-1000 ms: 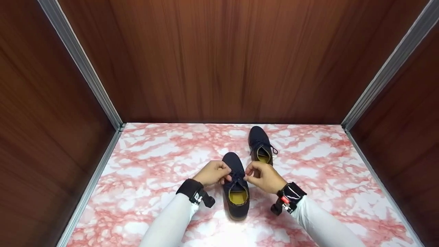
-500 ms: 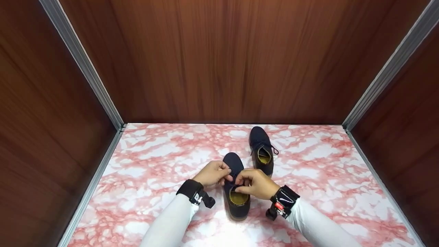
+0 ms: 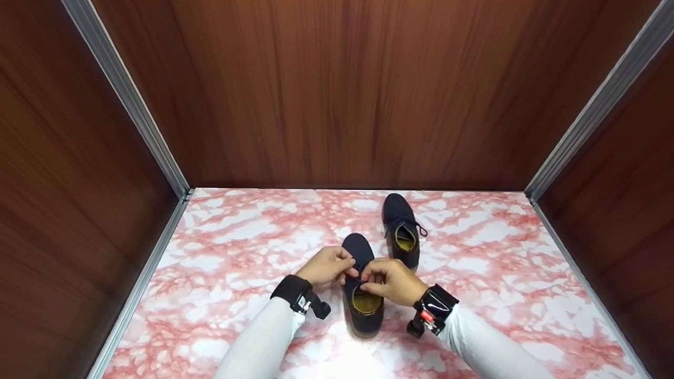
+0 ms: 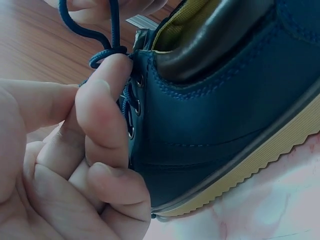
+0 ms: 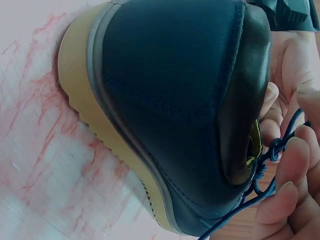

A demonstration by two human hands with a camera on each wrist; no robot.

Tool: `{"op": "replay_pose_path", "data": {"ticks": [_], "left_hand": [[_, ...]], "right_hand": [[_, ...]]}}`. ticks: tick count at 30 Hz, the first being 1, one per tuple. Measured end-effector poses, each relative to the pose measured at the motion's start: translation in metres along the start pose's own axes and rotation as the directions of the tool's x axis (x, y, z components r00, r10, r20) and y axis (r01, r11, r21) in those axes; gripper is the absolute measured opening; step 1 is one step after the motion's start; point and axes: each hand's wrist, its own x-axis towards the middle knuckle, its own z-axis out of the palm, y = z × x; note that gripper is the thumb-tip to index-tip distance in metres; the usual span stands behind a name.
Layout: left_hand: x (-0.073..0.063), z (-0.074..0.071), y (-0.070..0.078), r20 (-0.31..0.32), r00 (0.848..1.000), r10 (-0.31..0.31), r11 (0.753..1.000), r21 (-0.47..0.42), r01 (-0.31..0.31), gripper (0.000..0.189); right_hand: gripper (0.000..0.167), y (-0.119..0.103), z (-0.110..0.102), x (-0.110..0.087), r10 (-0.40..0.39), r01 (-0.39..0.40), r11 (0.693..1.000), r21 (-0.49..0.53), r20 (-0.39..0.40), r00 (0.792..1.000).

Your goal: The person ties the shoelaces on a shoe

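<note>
Below both hands in the head view, a navy lace-up shoe (image 3: 357, 246) with a yellow lining stands with its toe away from me. My left hand (image 3: 327, 266) is at the left of the lacing, thumb and forefinger pinching the blue shoelace (image 4: 115, 30) beside its knot. From the right, my right hand (image 3: 397, 282) reaches over the shoe's opening. Its fingertips (image 5: 295, 155) pinch a loop of the lace in the right wrist view. Fingers hide part of the knot. A matching shoe (image 3: 397, 208) sits farther back, just right of the first one.
Both shoes stand on a red-and-white marbled surface (image 3: 237, 231). A brown wood-grain panel (image 3: 337, 95) closes off the back, and further panels rise at the left and right. Metal strips (image 3: 131, 110) run along the corners.
My right hand has moved left and nearer to me, from the shoe's right side to over its lacing, and has stayed there. My left hand has hardly moved.
</note>
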Motion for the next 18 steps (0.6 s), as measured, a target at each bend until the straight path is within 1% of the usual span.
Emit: {"op": "replay_pose_path", "data": {"ticks": [2,5,9,13,16,18], "left_hand": [[-0.001,-0.001,0.000,0.000,1.000,0.005,1.000,0.000,-0.005,0.020],[-0.001,-0.001,-0.001,-0.001,1.000,0.006,1.000,-0.005,-0.006,0.016],[-0.002,-0.002,-0.001,-0.018,1.000,0.022,1.000,0.014,-0.021,0.014],[-0.004,-0.005,0.002,-0.052,0.998,0.041,0.997,0.075,-0.037,0.012],[-0.004,-0.009,0.005,-0.078,0.996,0.054,0.991,0.129,-0.043,0.012],[-0.005,-0.012,0.007,-0.090,0.994,0.061,0.985,0.164,-0.045,0.013]], "right_hand": [[0.010,0.001,0.000,0.000,-0.005,0.005,1.000,-0.004,-0.011,1.000],[0.009,0.003,-0.003,-0.001,0.015,-0.014,1.000,0.009,-0.021,1.000],[0.009,0.005,-0.011,-0.001,0.078,-0.077,0.996,0.044,-0.027,0.997],[0.016,0.007,-0.020,0.001,0.132,-0.129,0.990,0.062,-0.041,0.990],[0.023,0.008,-0.026,0.003,0.162,-0.159,0.986,0.050,-0.060,0.985],[0.024,0.009,-0.031,0.005,0.186,-0.184,0.982,0.034,-0.079,0.979]]}}
